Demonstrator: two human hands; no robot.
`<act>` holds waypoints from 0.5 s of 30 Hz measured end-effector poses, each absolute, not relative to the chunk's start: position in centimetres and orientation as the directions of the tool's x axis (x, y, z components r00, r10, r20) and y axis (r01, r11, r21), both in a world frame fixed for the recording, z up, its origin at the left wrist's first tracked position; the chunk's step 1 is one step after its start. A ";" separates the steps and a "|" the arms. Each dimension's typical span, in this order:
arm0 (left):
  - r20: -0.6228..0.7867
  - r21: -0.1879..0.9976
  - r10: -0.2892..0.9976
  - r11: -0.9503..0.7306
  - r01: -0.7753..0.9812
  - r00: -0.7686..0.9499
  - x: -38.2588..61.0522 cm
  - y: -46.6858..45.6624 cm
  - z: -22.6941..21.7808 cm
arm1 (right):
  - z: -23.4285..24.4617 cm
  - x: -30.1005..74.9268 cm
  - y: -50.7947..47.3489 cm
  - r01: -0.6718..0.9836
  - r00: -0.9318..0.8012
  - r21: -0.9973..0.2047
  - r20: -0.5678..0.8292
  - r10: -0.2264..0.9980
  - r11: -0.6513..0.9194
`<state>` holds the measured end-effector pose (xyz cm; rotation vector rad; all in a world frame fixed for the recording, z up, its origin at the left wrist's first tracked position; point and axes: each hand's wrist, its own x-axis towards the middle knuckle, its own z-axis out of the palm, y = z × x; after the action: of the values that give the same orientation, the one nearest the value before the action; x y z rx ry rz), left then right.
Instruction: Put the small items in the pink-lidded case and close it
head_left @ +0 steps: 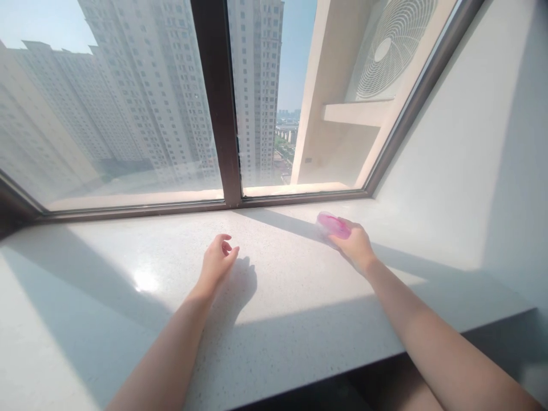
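Note:
My right hand [356, 246] grips a small pink and clear plastic object [333, 225] and holds it against the white stone windowsill [128, 297], close to the window's right corner. My left hand [217, 262] hovers just above the middle of the sill with its fingers loosely curled and nothing in it. Its shadow falls on the sill to its right. What the pink object is, I cannot make out.
A dark window frame [219, 114] with a centre post runs along the back of the sill. A white wall [471, 171] rises at the right. Outside stand tall buildings and an air-conditioner unit [391, 48]. The sill's front edge runs near my arms.

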<state>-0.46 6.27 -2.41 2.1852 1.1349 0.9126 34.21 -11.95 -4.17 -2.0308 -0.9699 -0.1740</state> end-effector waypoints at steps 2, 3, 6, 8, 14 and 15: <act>0.319 0.687 0.841 -0.522 0.505 0.436 -0.4 6.3 -2.5 | -4.0 34.2 -12.4 0.704 0.678 -0.616 0.436 0.592 -0.352; 0.316 0.685 0.842 -0.522 0.508 0.438 -0.4 6.3 -2.5 | -3.6 34.1 -12.5 0.717 0.666 -0.596 0.435 0.606 -0.360; 0.308 0.686 0.845 -0.515 0.513 0.436 -0.5 6.2 -2.6 | -1.7 32.9 -12.5 0.784 0.595 -0.539 0.508 0.623 -0.310; 0.301 0.689 0.845 -0.513 0.511 0.442 -0.5 6.1 -2.6 | -0.1 31.1 -11.9 0.819 0.549 -0.538 0.630 0.549 -0.200; 0.289 0.675 0.820 -0.541 0.502 0.494 -0.3 5.4 -2.5 | -0.1 22.3 -6.4 0.527 0.398 -0.848 0.306 0.865 0.058; 0.286 0.673 0.813 -0.547 0.498 0.507 -0.2 5.3 -2.6 | -0.9 21.1 -5.5 0.457 0.353 -0.888 0.238 0.905 0.056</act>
<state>-0.20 5.27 -2.56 2.2369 1.0716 0.8084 21.06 -5.55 -0.88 -1.5702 -1.2646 0.5368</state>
